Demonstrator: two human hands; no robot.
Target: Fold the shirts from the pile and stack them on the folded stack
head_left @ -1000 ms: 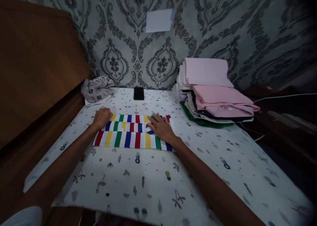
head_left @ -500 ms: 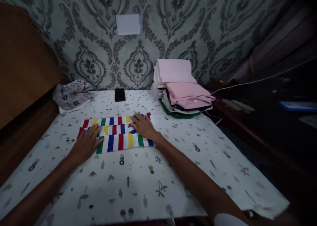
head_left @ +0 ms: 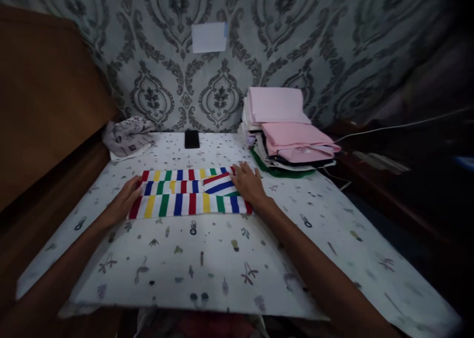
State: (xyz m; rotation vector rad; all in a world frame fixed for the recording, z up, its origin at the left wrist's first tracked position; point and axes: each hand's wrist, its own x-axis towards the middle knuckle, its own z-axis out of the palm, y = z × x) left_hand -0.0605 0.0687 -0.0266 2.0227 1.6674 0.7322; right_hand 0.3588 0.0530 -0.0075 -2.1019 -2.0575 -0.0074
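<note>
Red, yellow, green and blue stripes cross the folded cloth (head_left: 185, 204), which lies in long bands on the printed table cover (head_left: 207, 283), between the two hands. The left hand (head_left: 125, 201) rests at its left edge, fingers close together (whether they pinch any fabric, I cannot tell), while the right hand (head_left: 250, 184) lies open over the right end, seemingly gripping nothing, by the slanted flap (head_left: 219, 184). Light, even pressure outward should flatten the bands without dragging that flap askew.
</note>
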